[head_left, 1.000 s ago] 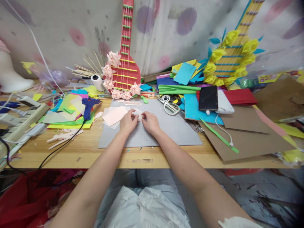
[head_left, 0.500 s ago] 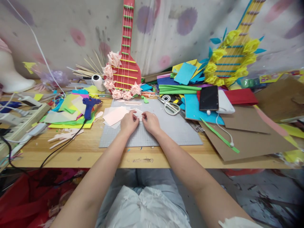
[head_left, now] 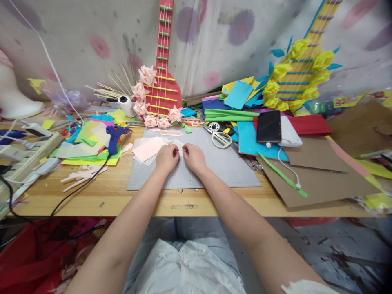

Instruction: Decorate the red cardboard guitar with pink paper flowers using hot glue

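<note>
Both hands meet over the grey cutting mat [head_left: 226,171]. My left hand [head_left: 168,158] pinches the left side of a small pale pink piece of paper [head_left: 177,144], and my right hand [head_left: 194,158] pinches its right side. Much of that piece is hidden behind the fingers. Beside my left hand lie several flat pale pink paper sheets [head_left: 147,149]. A narrow pink scrap [head_left: 170,132] rests at the mat's far edge, near a green scrap [head_left: 187,129].
Scissors [head_left: 221,140] lie on the mat's right. A blue glue gun [head_left: 114,139] sits on coloured paper to the left. Behind stands a red paper guitar [head_left: 165,94] with pink flowers. A phone [head_left: 268,126] and cardboard [head_left: 324,175] are on the right.
The fingertips have drawn slightly lower over the paper piece, which shows less between them. Both hands keep their pinch, and the things around stay where they were.
</note>
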A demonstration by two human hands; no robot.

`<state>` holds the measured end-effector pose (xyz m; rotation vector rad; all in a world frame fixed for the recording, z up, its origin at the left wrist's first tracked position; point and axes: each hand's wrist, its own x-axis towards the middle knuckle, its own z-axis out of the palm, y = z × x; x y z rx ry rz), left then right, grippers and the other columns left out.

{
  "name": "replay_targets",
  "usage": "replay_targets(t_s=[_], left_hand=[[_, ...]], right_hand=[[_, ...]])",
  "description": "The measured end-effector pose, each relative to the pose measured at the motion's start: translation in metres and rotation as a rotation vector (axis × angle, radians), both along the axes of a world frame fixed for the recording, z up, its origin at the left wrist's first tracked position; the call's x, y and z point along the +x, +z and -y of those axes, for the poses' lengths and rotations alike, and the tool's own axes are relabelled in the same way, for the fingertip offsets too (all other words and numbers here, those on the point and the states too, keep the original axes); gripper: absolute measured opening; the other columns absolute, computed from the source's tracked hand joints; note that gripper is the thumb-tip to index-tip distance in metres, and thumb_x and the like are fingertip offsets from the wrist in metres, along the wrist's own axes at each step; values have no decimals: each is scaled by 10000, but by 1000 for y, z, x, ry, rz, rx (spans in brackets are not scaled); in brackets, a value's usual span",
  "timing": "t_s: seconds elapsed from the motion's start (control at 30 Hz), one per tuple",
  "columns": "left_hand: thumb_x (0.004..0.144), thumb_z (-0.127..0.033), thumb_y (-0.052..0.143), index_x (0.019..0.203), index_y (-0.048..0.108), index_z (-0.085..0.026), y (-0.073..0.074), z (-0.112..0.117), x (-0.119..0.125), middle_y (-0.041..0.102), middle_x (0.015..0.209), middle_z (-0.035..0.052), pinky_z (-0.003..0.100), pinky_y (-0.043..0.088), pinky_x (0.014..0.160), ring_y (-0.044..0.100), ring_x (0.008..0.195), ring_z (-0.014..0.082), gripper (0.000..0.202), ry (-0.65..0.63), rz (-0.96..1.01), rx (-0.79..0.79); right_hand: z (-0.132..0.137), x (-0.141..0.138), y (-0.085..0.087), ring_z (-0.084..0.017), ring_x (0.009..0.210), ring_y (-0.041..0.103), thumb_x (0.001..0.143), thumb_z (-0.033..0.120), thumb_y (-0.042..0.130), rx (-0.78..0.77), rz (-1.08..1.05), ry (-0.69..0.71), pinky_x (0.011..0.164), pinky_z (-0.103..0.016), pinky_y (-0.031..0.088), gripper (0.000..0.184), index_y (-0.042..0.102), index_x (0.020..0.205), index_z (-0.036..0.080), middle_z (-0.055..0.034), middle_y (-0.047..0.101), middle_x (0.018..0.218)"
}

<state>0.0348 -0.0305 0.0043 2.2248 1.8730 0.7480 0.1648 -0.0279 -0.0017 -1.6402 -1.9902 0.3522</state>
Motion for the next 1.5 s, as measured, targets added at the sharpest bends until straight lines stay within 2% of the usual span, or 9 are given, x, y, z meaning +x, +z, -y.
replay_targets(t_s=[0.27, 0.77, 1.27, 1.5], left_hand=[[756, -192, 501, 775, 603, -205, -4, -3, -1, 644, 799, 36, 321, 390, 745, 512, 821, 213, 104, -52, -58, 56], [763, -237, 491, 747, 638, -201, 0, 0, 1, 658, 793, 54, 349, 373, 748, 528, 841, 230, 151, -2, -98, 30], [776, -225, 488, 775, 635, -210, 2, 3, 0, 660, 826, 52, 355, 371, 780, 527, 880, 233, 148, -18, -118, 7], [775, -329, 532, 780, 636, -215, 1, 2, 1, 636, 877, 64, 367, 356, 803, 495, 944, 250, 154, 33, -118, 2]], right_hand=[[1, 0, 1, -210, 922, 529, 830, 182, 457, 4, 24, -2, 815, -326, 373, 231, 581, 1025, 199, -49, 648, 1011], [2, -1, 3, -211, 946, 521, 864, 205, 406, 3, 80, 0, 822, -328, 366, 241, 578, 1033, 206, -58, 633, 1044], [5, -1, 4, -210, 931, 510, 829, 197, 462, 7, 87, 13, 811, -325, 361, 225, 569, 1027, 203, -52, 632, 1016], [7, -2, 4, -217, 927, 502, 841, 232, 465, 48, 116, 21, 790, -328, 359, 211, 566, 1024, 202, -61, 625, 1012]])
